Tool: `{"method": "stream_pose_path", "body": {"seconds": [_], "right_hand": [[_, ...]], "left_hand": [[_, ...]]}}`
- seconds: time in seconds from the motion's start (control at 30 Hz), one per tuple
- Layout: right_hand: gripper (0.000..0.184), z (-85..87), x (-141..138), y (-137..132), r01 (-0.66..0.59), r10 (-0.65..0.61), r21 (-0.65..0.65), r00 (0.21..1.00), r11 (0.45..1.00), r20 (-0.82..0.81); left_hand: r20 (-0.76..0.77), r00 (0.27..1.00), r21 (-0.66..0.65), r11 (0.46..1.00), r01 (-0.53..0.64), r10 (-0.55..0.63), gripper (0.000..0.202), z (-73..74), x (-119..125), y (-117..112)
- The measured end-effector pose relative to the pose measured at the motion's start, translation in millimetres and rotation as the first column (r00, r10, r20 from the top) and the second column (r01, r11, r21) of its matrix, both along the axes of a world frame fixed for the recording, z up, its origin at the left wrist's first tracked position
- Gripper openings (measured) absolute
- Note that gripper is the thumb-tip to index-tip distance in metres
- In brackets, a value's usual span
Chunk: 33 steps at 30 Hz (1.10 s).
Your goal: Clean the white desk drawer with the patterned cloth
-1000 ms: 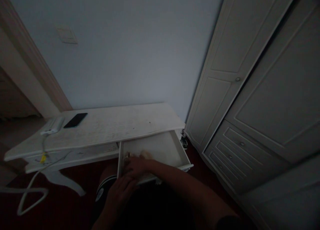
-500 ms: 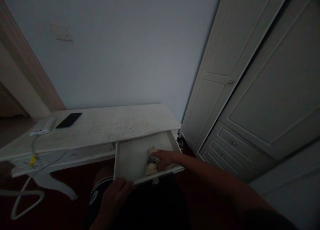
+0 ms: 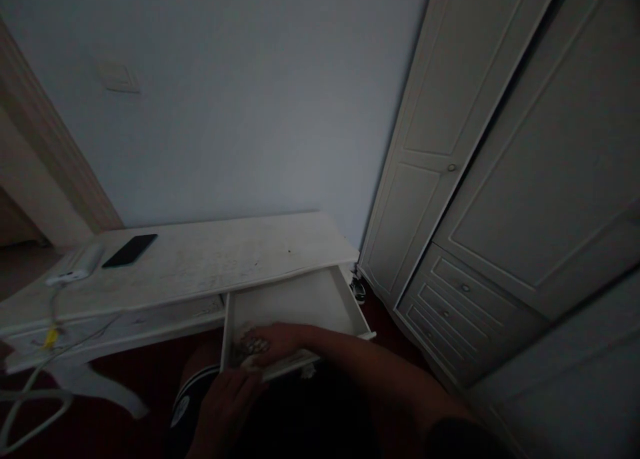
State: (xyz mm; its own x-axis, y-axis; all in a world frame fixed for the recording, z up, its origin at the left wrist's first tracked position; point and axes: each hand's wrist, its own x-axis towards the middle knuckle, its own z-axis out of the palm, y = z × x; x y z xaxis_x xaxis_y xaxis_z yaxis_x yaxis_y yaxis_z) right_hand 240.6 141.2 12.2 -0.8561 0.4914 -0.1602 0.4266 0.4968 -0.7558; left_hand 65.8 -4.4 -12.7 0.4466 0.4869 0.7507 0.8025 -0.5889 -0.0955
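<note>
A white drawer point(image 3: 295, 306) is pulled out from the table, just in front of my body. My right hand point(image 3: 280, 342) is inside it near the left front corner, closed on a light cloth point(image 3: 256, 347) with a dark-and-white pattern. The dim light and my fingers hide much of the cloth, so its exact kind does not show. My left hand point(image 3: 234, 386) grips the drawer's front edge at its left end, close to my right hand.
The white table point(image 3: 240, 246) bears a dark phone point(image 3: 131, 250) and a white power strip point(image 3: 77, 264) with its cable point(image 3: 37, 379) hanging at the left. A white wardrobe point(image 3: 425, 199) stands at the right, with a shoe point(image 3: 358, 290) on the floor beside it.
My right hand has moved left across the drawer with the cloth, from the right-centre to the left front corner. The left hand stays on the front edge.
</note>
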Motion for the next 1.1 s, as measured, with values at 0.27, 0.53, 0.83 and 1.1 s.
{"method": "stream_pose_path", "body": {"seconds": [0.27,0.53,0.83,1.1], "right_hand": [[0.06,9.9,-31,-6,0.27,-0.305,-0.168,0.922,0.948,-0.239],[0.063,64.1,-46,-36,0.138,0.027,0.513,0.953,0.847,-0.302],[0.047,71.3,-129,-12,-0.316,0.082,0.67,0.931,0.672,0.356],[0.021,61.7,-179,9,-0.222,-0.001,0.649,0.946,0.728,0.325]], "left_hand": [[0.016,1.0,0.018,1.0,-0.021,0.02,0.028,-10.9,-2,1],[-0.016,0.997,0.043,0.996,-0.081,0.081,0.023,-8.3,2,-2],[0.008,0.996,-0.015,0.996,-0.091,0.091,0.031,5.3,20,-1],[0.025,1.0,-0.05,0.999,-0.008,0.009,0.037,3.7,11,3]]}}
